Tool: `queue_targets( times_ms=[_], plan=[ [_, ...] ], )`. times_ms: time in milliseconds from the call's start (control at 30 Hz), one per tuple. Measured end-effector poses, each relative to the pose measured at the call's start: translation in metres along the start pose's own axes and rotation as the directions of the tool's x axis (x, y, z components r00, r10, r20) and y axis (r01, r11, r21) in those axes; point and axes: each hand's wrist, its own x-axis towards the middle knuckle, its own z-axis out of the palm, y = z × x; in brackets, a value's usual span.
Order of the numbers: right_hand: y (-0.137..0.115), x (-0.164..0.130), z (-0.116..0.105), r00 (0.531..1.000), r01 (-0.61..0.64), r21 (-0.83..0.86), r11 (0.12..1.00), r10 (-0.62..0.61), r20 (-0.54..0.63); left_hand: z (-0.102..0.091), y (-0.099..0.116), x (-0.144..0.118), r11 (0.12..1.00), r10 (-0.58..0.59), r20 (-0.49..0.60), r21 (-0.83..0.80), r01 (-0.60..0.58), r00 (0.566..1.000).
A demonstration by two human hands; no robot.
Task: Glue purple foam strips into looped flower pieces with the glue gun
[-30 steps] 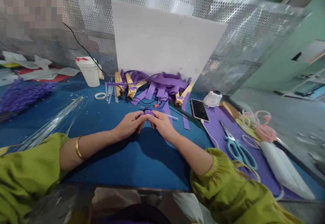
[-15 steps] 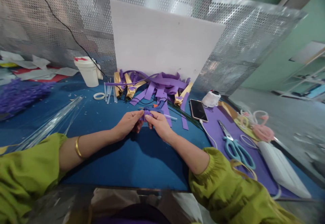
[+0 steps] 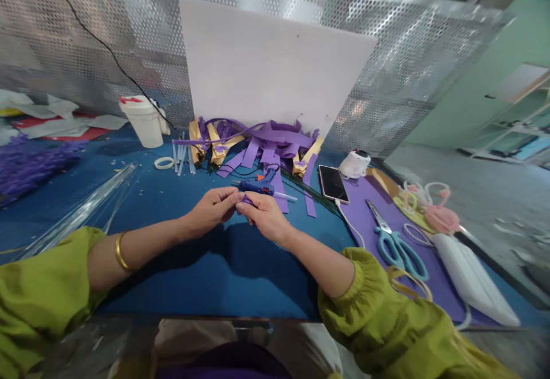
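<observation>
Between my two hands is a small purple piece (image 3: 246, 199), mostly covered by fingers; its exact kind I cannot make out. My left hand (image 3: 216, 210) pinches its left side with thumb and fingertips. From the other side, my right hand (image 3: 267, 215) closes on it, thumb pressed on top. Just beyond the hands lies a blue hot glue gun (image 3: 256, 187) with a clear glue stick in its back end. Behind that, purple strips (image 3: 275, 138) are heaped among small tan-wrapped purple bunches (image 3: 219, 147).
Scissors (image 3: 393, 241) and a white packet (image 3: 472, 278) lie on a purple sheet at right, near a phone (image 3: 334, 184). Green stems (image 3: 313, 194) stretch toward the phone. At left are a white cup (image 3: 144, 121), a tape roll (image 3: 164, 163), clear wrap strips (image 3: 92, 198) and purple flowers (image 3: 36, 164).
My fingers have closed further over the purple piece, so less of it shows. More of the glue gun is now visible behind my hands. The view has shifted slightly.
</observation>
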Motion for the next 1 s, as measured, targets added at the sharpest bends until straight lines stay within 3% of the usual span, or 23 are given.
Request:
queue_targets(
  times_ms=[133,300,467,567,633,767,867,1000],
  plan=[
    [0.001,0.001,0.001,1.0,-0.015,0.037,0.999,0.015,-0.01,0.0,-0.004,0.002,0.998,0.001,0.005,-0.058,0.0,1.0],
    [0.007,0.011,-0.002,0.993,-0.116,-0.009,0.993,0.116,-0.013,-0.001,-0.008,0.009,0.999,0.022,-0.043,0.044,-0.02,0.999],
    [0.006,0.012,0.001,0.99,-0.141,-0.012,0.99,0.141,0.018,-0.002,-0.005,0.008,0.983,0.048,-0.06,0.178,-0.036,0.997],
    [0.002,0.008,0.002,0.99,-0.141,-0.145,0.979,0.143,0.001,-0.003,-0.005,0.006,0.969,0.068,-0.018,0.238,-0.061,0.998],
    [-0.001,0.006,0.001,0.997,-0.078,-0.286,0.955,0.071,-0.034,-0.003,-0.007,0.006,0.965,0.09,-0.037,0.249,-0.078,0.995],
    [-0.006,0.004,-0.001,0.996,0.026,-0.385,0.922,-0.058,-0.071,-0.001,-0.009,0.006,0.992,0.028,-0.029,0.125,-0.024,0.999],
    [-0.007,0.003,-0.002,0.993,0.035,-0.301,0.953,-0.066,-0.096,0.002,-0.009,0.005,1.0,-0.015,-0.001,0.002,0.015,1.0],
    [-0.005,0.001,0.001,0.991,0.001,-0.158,0.987,-0.023,-0.135,0.006,-0.009,0.003,0.998,-0.026,-0.042,-0.063,0.024,0.999]
  ],
)
